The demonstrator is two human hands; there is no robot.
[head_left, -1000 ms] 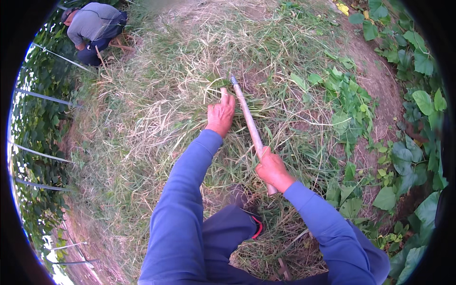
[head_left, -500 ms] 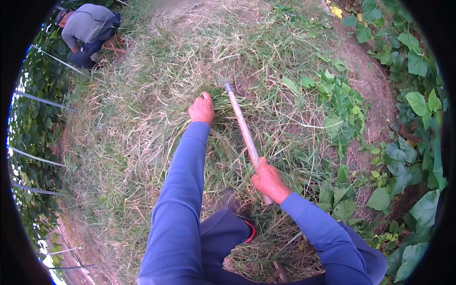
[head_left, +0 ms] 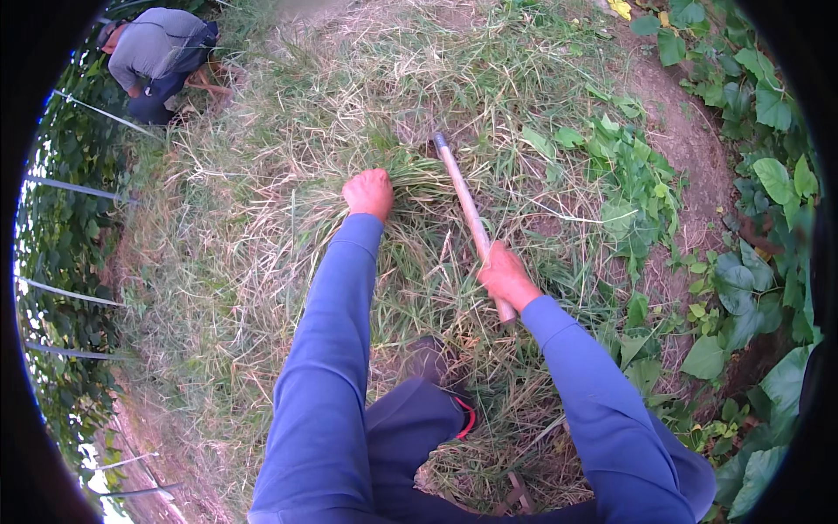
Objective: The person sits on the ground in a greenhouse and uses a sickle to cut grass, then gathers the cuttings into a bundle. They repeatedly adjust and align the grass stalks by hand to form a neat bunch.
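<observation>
My left hand (head_left: pixel 368 193) is closed round a bunch of long grass (head_left: pixel 421 179), whose stems stretch off to its right. My right hand (head_left: pixel 508 276) grips the lower part of a sickle's pale wooden handle (head_left: pixel 466 201). A short handle end sticks out below that fist. At its far end the handle has a grey metal collar, just beyond and to the right of the gripped grass. The blade is hidden or lost among the stems there.
Dry and green grass (head_left: pixel 236 253) covers the ground. Broad-leaved plants (head_left: pixel 630 175) and a vine bank (head_left: pixel 742 288) line the right. At far left another person (head_left: pixel 161 57) crouches near thin poles (head_left: pixel 78 188) and vines. My shoe (head_left: pixel 432 362) stands below my hands.
My right hand has moved away from me and slightly right, carrying the sickle; its collared end now lies farther off and more to the right. My left hand stays nearly in place on the grass.
</observation>
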